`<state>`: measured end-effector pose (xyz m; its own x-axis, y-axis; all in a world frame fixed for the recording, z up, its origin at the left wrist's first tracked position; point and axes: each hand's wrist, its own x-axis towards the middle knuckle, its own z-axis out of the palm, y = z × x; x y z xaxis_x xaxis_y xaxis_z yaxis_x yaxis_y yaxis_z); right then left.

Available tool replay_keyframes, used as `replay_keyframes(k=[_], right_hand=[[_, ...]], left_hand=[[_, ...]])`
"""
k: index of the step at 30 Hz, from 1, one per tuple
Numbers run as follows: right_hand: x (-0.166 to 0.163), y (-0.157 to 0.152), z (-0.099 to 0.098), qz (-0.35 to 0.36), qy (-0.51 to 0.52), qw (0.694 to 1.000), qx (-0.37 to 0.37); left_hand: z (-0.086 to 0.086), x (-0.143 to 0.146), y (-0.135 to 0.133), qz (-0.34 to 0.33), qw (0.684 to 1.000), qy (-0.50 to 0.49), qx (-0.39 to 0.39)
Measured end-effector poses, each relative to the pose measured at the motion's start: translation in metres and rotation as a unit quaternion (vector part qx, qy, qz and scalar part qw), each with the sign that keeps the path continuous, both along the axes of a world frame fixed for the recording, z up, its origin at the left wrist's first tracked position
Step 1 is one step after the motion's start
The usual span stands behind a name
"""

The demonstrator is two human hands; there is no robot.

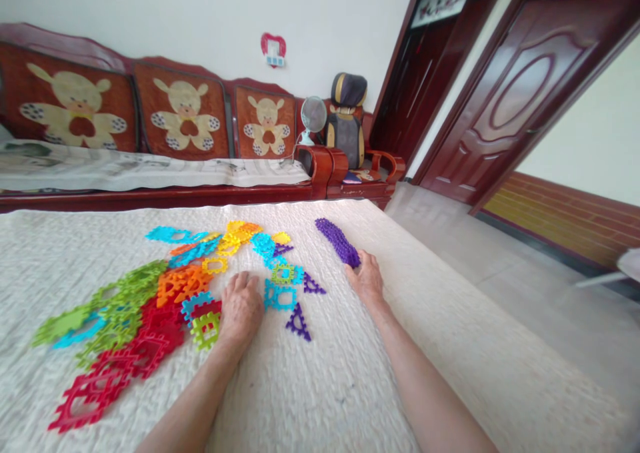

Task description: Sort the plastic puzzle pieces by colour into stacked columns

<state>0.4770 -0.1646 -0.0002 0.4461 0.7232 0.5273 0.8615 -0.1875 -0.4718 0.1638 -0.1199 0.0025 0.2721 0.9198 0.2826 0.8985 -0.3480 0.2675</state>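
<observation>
Right grip [367, 278] against toothed purple stack [337, 241], puckered white cloth [320, 393]

R hand [369, 278] touching purple pcs [336, 240], L hand [243, 312] nr blue pcs [271, 296].

The head-worn view looks from above and behind the left hand [243, 311] and right hand [369, 281], close to both, facing forward and slightly down. Nearest, the cloth [320, 406] spreads across six o'clock; farther off, the sofa [200, 196] shows at ten and a door [520, 93] leans at two.
</observation>
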Motion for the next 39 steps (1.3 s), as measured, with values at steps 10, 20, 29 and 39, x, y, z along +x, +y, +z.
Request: replay_keyframes(k=[10,20,29,39], right_hand=[[-0.005,-0.005,0.004,0.042,-0.028,0.998,0.046],[-0.05,-0.012,0.015,0.288,-0.012,0.958,0.012],[-0.071,-0.015,0.02,0.359,-0.072,0.928,-0.074],[-0.058,-0.007,0.009,0.239,0.019,0.969,-0.052]], left_hand=[[0.008,0.002,-0.004,0.009,1.0,-0.002,-0.02],[0.011,0.003,-0.006,0.01,0.999,-0.012,-0.033],[0.013,0.003,-0.006,0.005,0.999,-0.021,-0.039],[0.009,0.002,-0.004,0.007,0.999,-0.017,-0.037]])
